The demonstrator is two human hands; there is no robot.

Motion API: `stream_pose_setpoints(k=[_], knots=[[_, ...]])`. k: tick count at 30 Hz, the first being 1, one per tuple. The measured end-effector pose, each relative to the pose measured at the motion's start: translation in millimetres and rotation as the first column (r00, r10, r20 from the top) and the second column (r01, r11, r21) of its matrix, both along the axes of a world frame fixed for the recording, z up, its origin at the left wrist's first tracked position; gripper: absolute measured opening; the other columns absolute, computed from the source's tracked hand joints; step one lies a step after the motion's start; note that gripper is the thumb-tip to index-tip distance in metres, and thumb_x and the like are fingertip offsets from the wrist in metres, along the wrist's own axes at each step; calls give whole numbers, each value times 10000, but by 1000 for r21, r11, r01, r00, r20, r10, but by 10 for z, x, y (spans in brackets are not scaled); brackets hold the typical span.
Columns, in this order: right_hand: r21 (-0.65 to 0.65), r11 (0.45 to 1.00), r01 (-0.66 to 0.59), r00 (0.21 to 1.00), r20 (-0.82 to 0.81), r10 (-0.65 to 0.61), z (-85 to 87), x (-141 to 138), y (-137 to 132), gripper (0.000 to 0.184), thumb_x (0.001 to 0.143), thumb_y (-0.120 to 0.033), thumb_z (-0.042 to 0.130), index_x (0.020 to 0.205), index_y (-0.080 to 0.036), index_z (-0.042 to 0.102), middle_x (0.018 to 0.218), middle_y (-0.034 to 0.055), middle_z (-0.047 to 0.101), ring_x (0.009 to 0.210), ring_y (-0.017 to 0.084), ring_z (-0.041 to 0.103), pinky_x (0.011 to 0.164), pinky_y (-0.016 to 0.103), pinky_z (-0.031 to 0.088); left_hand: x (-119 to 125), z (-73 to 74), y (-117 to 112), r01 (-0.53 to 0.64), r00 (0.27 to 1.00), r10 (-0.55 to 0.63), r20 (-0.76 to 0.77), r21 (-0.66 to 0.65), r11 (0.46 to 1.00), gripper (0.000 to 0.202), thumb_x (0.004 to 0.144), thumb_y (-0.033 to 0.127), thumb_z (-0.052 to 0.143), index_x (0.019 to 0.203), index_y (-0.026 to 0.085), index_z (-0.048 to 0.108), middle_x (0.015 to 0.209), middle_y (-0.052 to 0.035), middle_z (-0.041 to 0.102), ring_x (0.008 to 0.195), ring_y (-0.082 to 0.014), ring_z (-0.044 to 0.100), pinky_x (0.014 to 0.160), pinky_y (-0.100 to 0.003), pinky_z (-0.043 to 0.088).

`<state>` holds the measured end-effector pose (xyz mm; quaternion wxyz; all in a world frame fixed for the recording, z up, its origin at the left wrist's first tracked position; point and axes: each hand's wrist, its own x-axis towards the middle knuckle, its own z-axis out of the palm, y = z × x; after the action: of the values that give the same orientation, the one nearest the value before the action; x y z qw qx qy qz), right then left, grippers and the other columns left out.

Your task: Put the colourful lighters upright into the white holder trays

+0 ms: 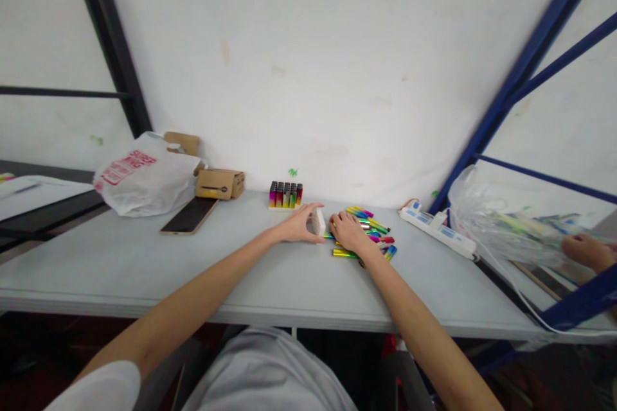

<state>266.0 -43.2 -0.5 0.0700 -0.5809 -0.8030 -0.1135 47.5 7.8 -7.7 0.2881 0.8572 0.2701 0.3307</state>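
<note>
My left hand (299,226) holds a small white block-like rack (318,222) tilted up on its edge, thumb below and fingers above. To its right, my right hand (346,230) is bent down over a loose pile of shiny multicoloured lighter-like tubes (385,240). From under its fingertips a blue-green tube (328,236) points toward the white rack; the fingers seem closed on it, though the grip is partly hidden. Behind my left hand, a filled rack (278,208) stands by the wall, holding rows of upright coloured tubes with dark tops (286,194).
At the left lie a phone (190,216), a small cardboard box (216,183) and a white plastic bag (149,174). A power strip (438,230) with a cable lies at right, beside a blue frame post (511,90). Beyond it, another person's hand (588,252) shows near a clear bag (482,212).
</note>
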Motion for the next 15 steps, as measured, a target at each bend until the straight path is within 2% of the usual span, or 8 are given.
stream_pose_setpoints(k=[3, 5, 8, 12, 15], knots=[[-3, 1000, -17, 999, -40, 16, 0, 139, 51, 314, 1079, -277, 403, 1192, -139, 662, 1192, 209, 655, 1154, 320, 591, 1022, 447, 441, -206, 50, -44, -55, 998, 56, -34, 23, 998, 1018, 629, 546, 921, 1470, 235, 440, 1473, -159, 477, 1343, -326, 546, 1155, -489, 453], [-14, 998, -65, 993, -99, 63, 19, 182, 71, 295, 1073, -270, 429, 1175, -154, 681, 1167, 179, 673, 1121, 285, 611, 1032, 415, 442, -327, 64, -110, -129, 989, 136, -65, 107, 986, 981, 615, 590, 919, 1407, 227, 469, 1516, -166, 404, 1427, -345, 457, 1206, -489, 394], [6, 986, -167, 964, -210, 164, 72, 116, 56, 319, 1056, -208, 431, 1263, -147, 667, 1209, 151, 675, 1128, 248, 622, 1064, 382, 432, -452, 56, -208, -180, 974, 204, -99, 212, 961, 833, 650, 647, 882, 1271, 225, 520, 1545, -158, 347, 1492, -356, 367, 1252, -483, 322], [66, 947, -314, 878, -359, 316, 199, -53, -22, 386, 1011, -119, 415, 1329, -149, 632, 1266, 124, 668, 1181, 215, 611, 1083, 346, 422, -483, 27, -240, -185, 968, 220, -121, 248, 951, 717, 695, 602, 866, 1211, 225, 542, 1477, -139, 397, 1452, -336, 414, 1240, -466, 346], [7, 937, -350, 810, -499, 307, 295, -84, -86, 336, 1047, -177, 383, 1236, -168, 661, 1037, 66, 730, 954, 184, 665, 920, 299, 486, -436, 6, -209, -214, 962, 247, -113, 244, 946, 716, 669, 568, 886, 1211, 223, 569, 1478, -133, 377, 1426, -341, 441, 1233, -468, 363]])
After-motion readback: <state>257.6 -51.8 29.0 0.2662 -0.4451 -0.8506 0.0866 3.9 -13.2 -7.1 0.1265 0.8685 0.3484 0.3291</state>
